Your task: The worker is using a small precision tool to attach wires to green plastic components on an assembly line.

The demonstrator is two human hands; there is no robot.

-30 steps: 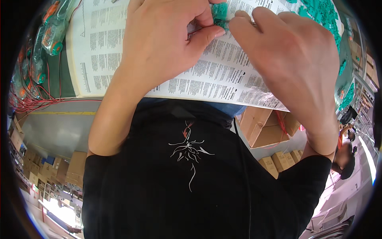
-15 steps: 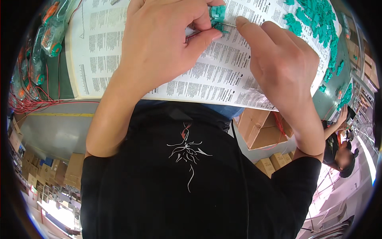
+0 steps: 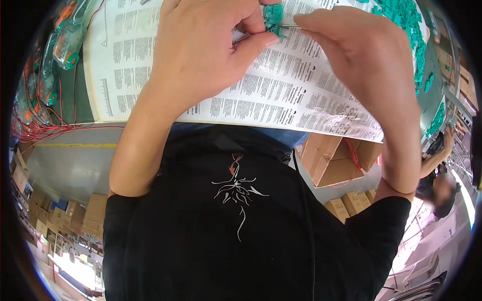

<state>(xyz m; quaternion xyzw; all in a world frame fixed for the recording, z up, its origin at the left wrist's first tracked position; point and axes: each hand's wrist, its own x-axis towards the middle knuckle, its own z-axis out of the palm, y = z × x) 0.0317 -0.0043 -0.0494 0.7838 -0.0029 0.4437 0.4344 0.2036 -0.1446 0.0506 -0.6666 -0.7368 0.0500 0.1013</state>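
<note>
My left hand (image 3: 201, 55) is closed, thumb and fingertips pinching a small green plastic part (image 3: 273, 14) near the top edge. Part of it is hidden behind the fingers. A thin metal rod (image 3: 289, 25) runs from the right side of that part to my right hand (image 3: 364, 60), which grips its other end between thumb and forefinger. Whether the rod sits inside the part or only against it, I cannot tell. Both hands are over a printed paper sheet (image 3: 241, 110) spread on the table.
Loose green plastic parts (image 3: 401, 20) are heaped at the far right. Clear plastic pieces with green and orange fittings (image 3: 68, 45) lie at the left beside red wires (image 3: 55, 130). An open cardboard box (image 3: 334, 163) stands below the table edge. Another person's arm (image 3: 439, 155) shows at right.
My right hand has turned, its wrist swinging outward to the right, and the rod now shows clearly against the green part. The left hand stays almost where it was.
</note>
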